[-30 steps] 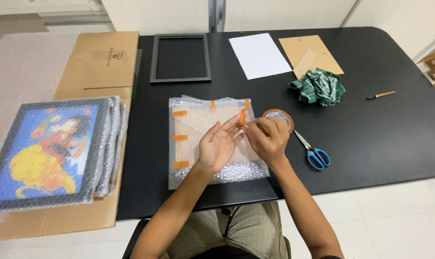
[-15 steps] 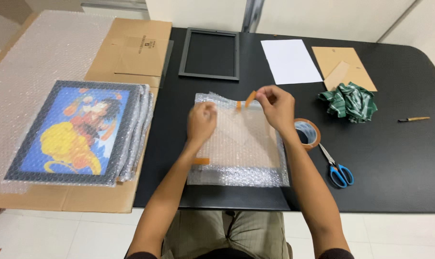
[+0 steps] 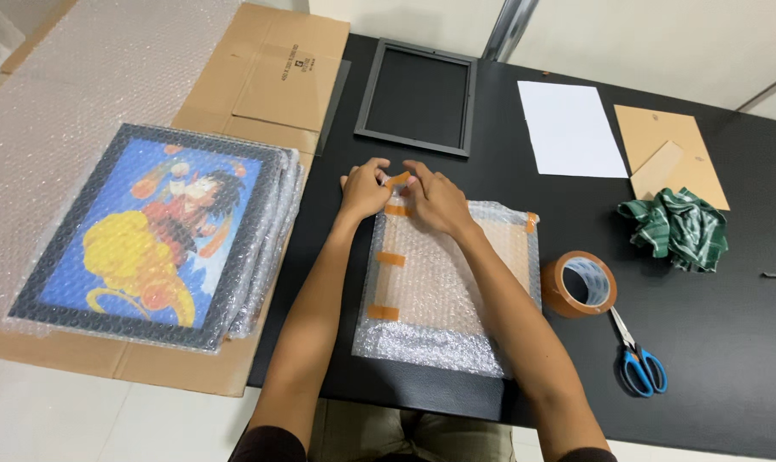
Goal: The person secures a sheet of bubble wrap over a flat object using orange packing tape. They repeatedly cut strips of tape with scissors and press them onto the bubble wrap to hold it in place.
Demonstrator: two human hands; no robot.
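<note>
A flat package wrapped in bubble wrap (image 3: 448, 291) lies on the black table (image 3: 730, 359) in front of me, with several orange tape strips along its edges. My left hand (image 3: 364, 190) and my right hand (image 3: 435, 201) meet at the package's far left corner. Both pinch a short strip of orange tape (image 3: 396, 180) and hold it against the wrap there. My forearms lie over the package's left and middle parts.
A roll of brown tape (image 3: 579, 284) and blue-handled scissors (image 3: 638, 359) lie right of the package. Beyond are an empty black frame (image 3: 418, 98), white paper (image 3: 569, 128), brown boards (image 3: 675, 154), a green cloth (image 3: 679, 227). Left, a bubble-wrapped cartoon picture (image 3: 153, 231) on cardboard.
Both hands have moved from the package's near and right side to its far left corner, carrying the orange tape strip there. The view has shifted left.
</note>
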